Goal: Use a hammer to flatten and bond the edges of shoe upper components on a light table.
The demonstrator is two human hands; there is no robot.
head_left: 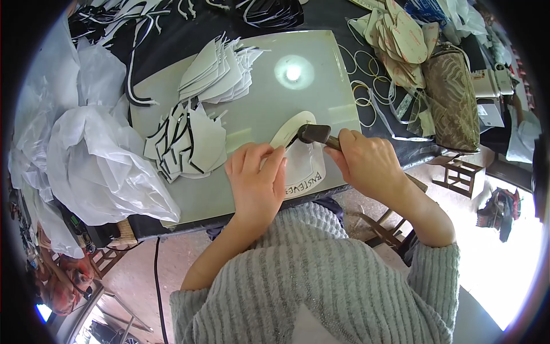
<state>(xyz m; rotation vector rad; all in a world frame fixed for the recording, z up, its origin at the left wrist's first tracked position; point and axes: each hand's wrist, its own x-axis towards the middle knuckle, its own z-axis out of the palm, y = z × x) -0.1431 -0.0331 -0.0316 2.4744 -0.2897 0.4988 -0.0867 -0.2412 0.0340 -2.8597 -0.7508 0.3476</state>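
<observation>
Near the front edge of the dark counter [326, 14], a rounded pale piece [305, 166] with dark lettering lies on a grey board [260, 117]. The person's right hand [372, 160] has its fingers wrapped round the handle of a hammer [315, 133], its dark head over the piece's upper part. The left hand [256, 179] rests at the piece's left side, fingers bent and close together; from here I can't tell whether they pinch anything. White cut pieces [220, 71] lie fanned toward the board's left edge.
</observation>
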